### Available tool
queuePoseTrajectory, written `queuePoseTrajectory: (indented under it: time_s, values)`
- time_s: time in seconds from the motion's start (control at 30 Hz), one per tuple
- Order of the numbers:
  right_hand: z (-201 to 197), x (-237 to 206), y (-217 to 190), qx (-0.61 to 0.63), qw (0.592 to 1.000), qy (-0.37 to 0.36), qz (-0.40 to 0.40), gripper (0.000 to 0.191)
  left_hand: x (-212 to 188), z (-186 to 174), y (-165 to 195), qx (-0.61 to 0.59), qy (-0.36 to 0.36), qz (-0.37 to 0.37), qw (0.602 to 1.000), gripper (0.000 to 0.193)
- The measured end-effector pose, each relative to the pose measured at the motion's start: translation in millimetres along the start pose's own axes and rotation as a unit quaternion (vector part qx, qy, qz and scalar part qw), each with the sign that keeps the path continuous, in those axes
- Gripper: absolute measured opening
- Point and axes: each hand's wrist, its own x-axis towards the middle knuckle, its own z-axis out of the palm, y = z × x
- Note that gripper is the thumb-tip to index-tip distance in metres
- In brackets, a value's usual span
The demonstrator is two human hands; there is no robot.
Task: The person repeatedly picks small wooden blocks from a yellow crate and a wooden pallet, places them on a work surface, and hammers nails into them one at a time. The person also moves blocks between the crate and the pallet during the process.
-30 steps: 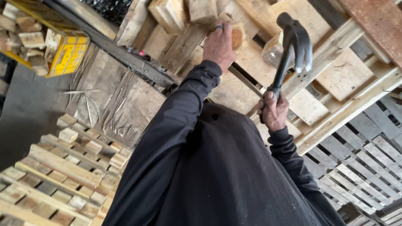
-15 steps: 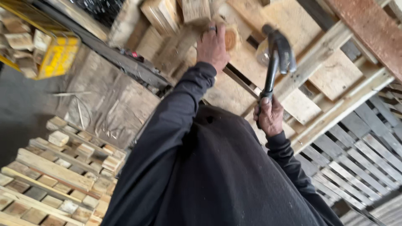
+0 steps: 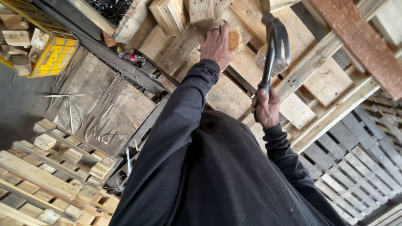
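Overhead, as the head camera frames it, a person in a black long-sleeved top works on a wooden pallet.

Hammer: a dark claw hammer (image 3: pixel 274 46), handle gripped low, head raised above the right hand and lying across the pallet boards.
Right hand: the right hand (image 3: pixel 266 108) is closed tight around the hammer handle, knuckles toward the camera.
Left hand: the left hand (image 3: pixel 215 45) is pressed flat-fingered against a wooden block (image 3: pixel 233 40) with a round knot, a dark ring on one finger; whether it pinches anything small cannot be told.
Pallet: the pale wooden pallet (image 3: pixel 331 79) spreads beyond both hands, its slats crossing at angles; the hammer head is just beside the left hand, the two not touching.
Reddish board: a reddish plank (image 3: pixel 356 42) runs diagonally, past the hammer on the side away from the left hand.
Further pallets: grey pallets (image 3: pixel 356 167) sit below the right arm.
Yellow crate: a yellow bin (image 3: pixel 52 52) with wood offcuts stands well apart from the left hand, on the side away from the hammer.
Stacked frames: a stack of block-studded boards (image 3: pixel 50 175) lies below the left sleeve.
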Motion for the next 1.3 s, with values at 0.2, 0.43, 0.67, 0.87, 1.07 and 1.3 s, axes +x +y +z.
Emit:
queuePoseTrajectory:
  time_s: [0.2, 0.43, 0.67, 0.87, 1.07, 1.3]
  values:
    - [-23, -68, 34, 0.020, 0.995, -0.051, 0.083, 0.047, -81, -48, -42, -0.508, 0.052, -0.128, 0.850, 0.093]
    - [-55, -75, 39, -0.034, 0.987, -0.153, 0.040, 0.040, -177, -13, -37, -0.281, 0.139, -0.156, 0.937, 0.120]
    - [-55, -19, -116, 0.211, 0.831, -0.324, -0.400, 0.080, -172, 14, -44, -0.410, 0.087, -0.197, 0.886, 0.116]
    - [-41, -27, -110, -0.127, 0.845, -0.394, -0.338, 0.049, -184, 20, -50, -0.266, 0.061, -0.192, 0.943, 0.098]
    - [-40, -9, -91, -0.170, 0.947, -0.270, 0.035, 0.043, -176, 36, -50, -0.260, 0.043, -0.184, 0.947, 0.093]
    - [-25, -32, -152, 0.130, 0.839, -0.351, -0.395, 0.065, -181, 24, -43, -0.280, 0.064, -0.186, 0.940, 0.093]
